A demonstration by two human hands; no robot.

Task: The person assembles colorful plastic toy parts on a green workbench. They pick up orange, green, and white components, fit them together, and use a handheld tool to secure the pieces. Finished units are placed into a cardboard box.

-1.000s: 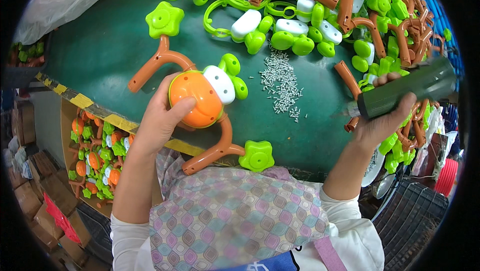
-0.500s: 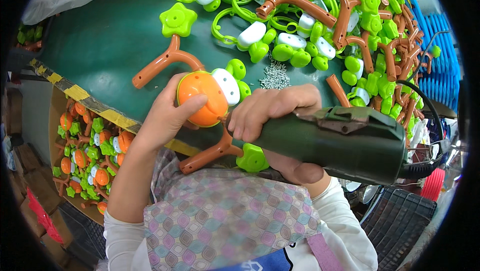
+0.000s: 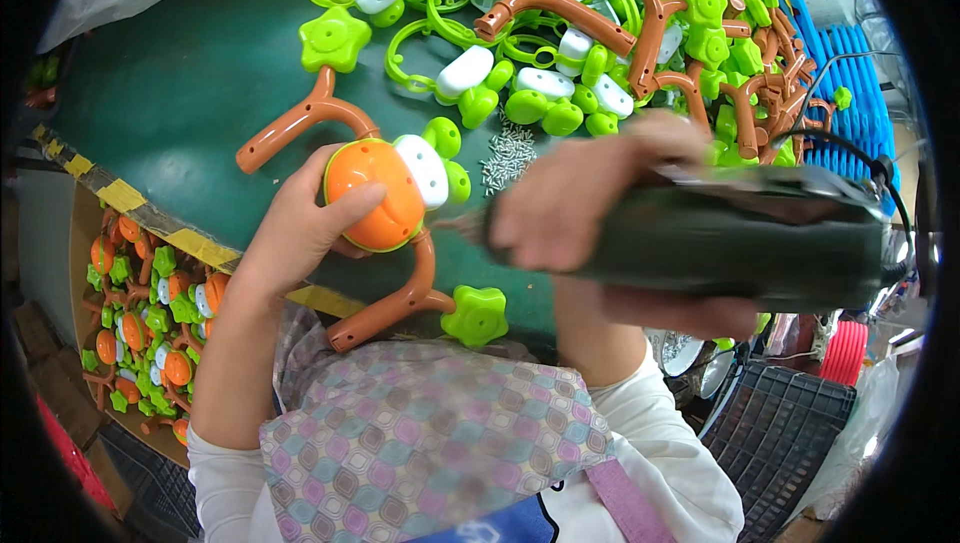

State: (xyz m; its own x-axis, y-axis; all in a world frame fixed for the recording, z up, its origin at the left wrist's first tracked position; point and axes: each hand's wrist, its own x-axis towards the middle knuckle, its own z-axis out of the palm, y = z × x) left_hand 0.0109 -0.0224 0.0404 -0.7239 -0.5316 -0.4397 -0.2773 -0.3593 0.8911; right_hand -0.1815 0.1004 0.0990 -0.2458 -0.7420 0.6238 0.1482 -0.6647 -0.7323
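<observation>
My left hand (image 3: pixel 290 223) grips a plastic toy by its round orange body (image 3: pixel 372 183), thumb across the front. Brown branch-shaped tubes (image 3: pixel 405 298) stick out of the body above and below. Green star-shaped pieces, an upper one (image 3: pixel 334 40) and a lower one (image 3: pixel 475 316), sit at their ends. A white part (image 3: pixel 422 171) with green knobs is fixed at the body's right side. My right hand (image 3: pixel 570 203), blurred, is wrapped round a dark green electric screwdriver (image 3: pixel 740 243). Its tip points left and is apart from the toy.
Small screws (image 3: pixel 508 156) lie in a heap on the green table (image 3: pixel 180 73). Green rings, white parts and brown tubes (image 3: pixel 570 15) are piled at the back right. A carton (image 3: pixel 85 233) of similar toys stands at the left; a black crate (image 3: pixel 780 433) is lower right.
The screwdriver in my right hand has pulled back to the right, away from the toy. My left hand still holds the toy; the whole view has shifted slightly.
</observation>
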